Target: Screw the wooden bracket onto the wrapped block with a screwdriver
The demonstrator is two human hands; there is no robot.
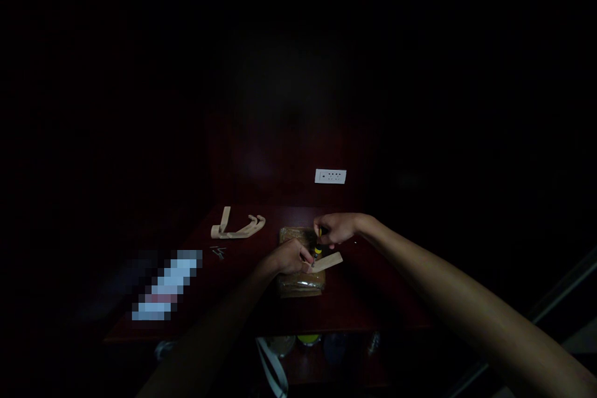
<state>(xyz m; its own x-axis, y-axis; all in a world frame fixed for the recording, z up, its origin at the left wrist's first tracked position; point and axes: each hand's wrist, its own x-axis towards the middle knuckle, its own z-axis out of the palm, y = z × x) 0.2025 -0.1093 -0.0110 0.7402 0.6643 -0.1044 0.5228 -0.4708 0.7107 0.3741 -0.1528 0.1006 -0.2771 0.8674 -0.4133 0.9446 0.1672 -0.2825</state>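
My right hand [336, 229] is closed around the handle of a yellow and black screwdriver [318, 250], its shaft pointing down. The tip meets a flat pale wooden piece [330, 262] beside my left fingers. My left hand [293, 257] grips that piece at its left end, fingers near the screwdriver's tip; whether a screw is there is too small to tell. Beneath the wood lies a brown package wrapped in shiny clear tape [301, 284]. To the left, a pale wooden piece with curved hooks and an upright arm [240, 233] lies apart from my hands.
Several loose screws [217, 252] lie on the dark red table [368, 305], left of the package. A blurred-out bright rectangle [168, 286] is at the left edge. On the back wall is a white socket panel [331, 176]. Below the front edge hangs a white strap [273, 367].
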